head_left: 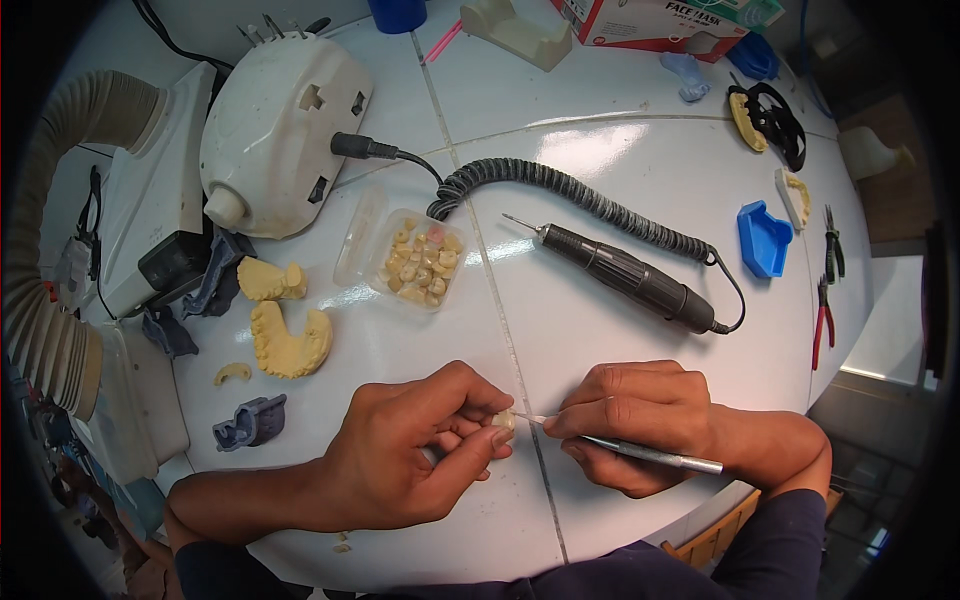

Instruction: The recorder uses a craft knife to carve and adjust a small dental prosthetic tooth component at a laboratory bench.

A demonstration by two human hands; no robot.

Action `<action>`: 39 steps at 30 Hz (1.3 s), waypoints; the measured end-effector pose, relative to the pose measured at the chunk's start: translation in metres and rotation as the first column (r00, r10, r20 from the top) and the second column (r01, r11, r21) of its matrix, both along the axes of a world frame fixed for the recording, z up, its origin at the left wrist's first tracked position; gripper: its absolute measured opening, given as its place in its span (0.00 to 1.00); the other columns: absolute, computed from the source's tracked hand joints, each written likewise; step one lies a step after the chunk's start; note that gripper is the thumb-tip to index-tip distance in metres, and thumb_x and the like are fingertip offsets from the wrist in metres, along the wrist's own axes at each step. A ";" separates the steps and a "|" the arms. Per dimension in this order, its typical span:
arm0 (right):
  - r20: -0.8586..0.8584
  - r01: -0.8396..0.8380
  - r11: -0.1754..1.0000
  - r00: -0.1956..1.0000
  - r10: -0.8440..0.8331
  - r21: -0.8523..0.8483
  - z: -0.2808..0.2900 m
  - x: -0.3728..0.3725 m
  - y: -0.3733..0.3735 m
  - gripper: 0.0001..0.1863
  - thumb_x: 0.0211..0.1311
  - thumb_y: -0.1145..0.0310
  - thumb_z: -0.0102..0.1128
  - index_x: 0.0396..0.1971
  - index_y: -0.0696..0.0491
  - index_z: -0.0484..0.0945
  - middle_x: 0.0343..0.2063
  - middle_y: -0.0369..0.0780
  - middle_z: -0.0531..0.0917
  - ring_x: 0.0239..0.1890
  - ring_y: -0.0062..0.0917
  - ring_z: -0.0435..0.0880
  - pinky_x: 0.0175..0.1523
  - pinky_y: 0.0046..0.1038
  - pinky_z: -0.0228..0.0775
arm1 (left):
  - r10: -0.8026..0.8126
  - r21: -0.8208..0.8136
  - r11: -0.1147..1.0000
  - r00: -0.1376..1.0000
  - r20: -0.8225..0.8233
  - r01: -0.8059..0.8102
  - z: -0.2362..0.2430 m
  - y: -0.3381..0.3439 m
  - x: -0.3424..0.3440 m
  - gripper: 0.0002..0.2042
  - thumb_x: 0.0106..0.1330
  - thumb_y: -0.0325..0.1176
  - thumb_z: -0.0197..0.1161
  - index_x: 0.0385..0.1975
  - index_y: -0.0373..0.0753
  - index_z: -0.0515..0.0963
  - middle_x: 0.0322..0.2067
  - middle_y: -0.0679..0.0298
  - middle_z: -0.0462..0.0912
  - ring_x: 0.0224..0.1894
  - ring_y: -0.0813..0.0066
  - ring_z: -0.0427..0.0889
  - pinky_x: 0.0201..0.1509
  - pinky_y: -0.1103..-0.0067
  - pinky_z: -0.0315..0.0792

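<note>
My left hand [400, 455] is closed, pinching a small cream-coloured dental crown [505, 422] between thumb and fingertips. In my right hand [635, 425] is a slim craft knife [668, 458] with a round silver handle, gripped like a pen. Its narrow tip points left and meets the upper edge of the crown, or comes very near it; exact contact is too small to tell. Both hands are low over the white tiled table [440, 550]. Up and to the left of them, a clear plastic box [398, 300] holds many loose crowns.
A black rotary handpiece [630, 275] lies beyond my hands, its coiled cord running to a white control unit [285, 135]. Yellow dental casts [290, 340] and a grey mould [250, 422] lie at left. A blue tray [765, 240] and red-handled pliers [823, 320] are at right.
</note>
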State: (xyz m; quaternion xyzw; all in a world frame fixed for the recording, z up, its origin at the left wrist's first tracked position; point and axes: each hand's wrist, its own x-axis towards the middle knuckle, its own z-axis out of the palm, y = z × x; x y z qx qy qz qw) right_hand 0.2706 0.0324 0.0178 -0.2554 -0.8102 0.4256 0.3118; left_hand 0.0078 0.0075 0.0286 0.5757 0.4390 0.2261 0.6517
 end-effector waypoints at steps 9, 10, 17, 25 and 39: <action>0.009 0.027 1.000 1.000 -0.027 0.015 -0.001 -0.002 -0.001 0.15 0.52 0.84 0.70 0.42 0.61 0.86 0.31 0.44 0.86 0.30 0.32 0.87 0.35 0.30 0.81 | -0.056 -0.035 0.998 0.998 -0.003 0.056 0.002 0.004 -0.002 0.09 0.74 0.19 0.61 0.50 0.22 0.74 0.43 0.48 0.88 0.47 0.65 0.92 0.42 0.82 0.91; 0.010 0.028 1.000 1.000 -0.028 0.015 -0.001 -0.001 -0.001 0.15 0.52 0.84 0.70 0.42 0.61 0.86 0.31 0.44 0.86 0.30 0.32 0.87 0.35 0.30 0.81 | -0.057 -0.034 0.998 0.998 -0.007 0.057 0.002 0.003 -0.002 0.09 0.74 0.19 0.61 0.50 0.22 0.74 0.43 0.48 0.88 0.47 0.65 0.92 0.42 0.82 0.91; 0.000 0.023 0.999 1.000 -0.023 0.028 -0.004 -0.001 -0.001 0.15 0.51 0.84 0.70 0.42 0.60 0.86 0.31 0.43 0.85 0.30 0.32 0.87 0.35 0.30 0.81 | -0.054 -0.008 0.999 0.999 -0.002 0.054 -0.001 0.003 -0.002 0.10 0.74 0.19 0.62 0.50 0.22 0.73 0.43 0.48 0.88 0.46 0.65 0.93 0.41 0.82 0.91; -0.005 0.018 1.000 1.000 -0.018 0.010 -0.003 0.001 -0.001 0.16 0.51 0.84 0.70 0.42 0.60 0.86 0.30 0.43 0.85 0.30 0.32 0.87 0.34 0.30 0.80 | -0.060 -0.021 0.998 0.998 -0.016 0.060 0.003 0.004 -0.001 0.09 0.74 0.19 0.62 0.49 0.22 0.73 0.43 0.47 0.88 0.47 0.65 0.93 0.41 0.83 0.91; -0.033 0.006 0.999 0.999 -0.005 0.033 -0.003 0.000 0.001 0.15 0.52 0.84 0.72 0.42 0.60 0.86 0.29 0.42 0.85 0.27 0.30 0.85 0.31 0.29 0.78 | -0.041 -0.027 0.999 0.999 0.006 0.041 0.000 0.002 -0.002 0.09 0.74 0.19 0.62 0.47 0.23 0.71 0.44 0.46 0.88 0.47 0.62 0.92 0.41 0.81 0.91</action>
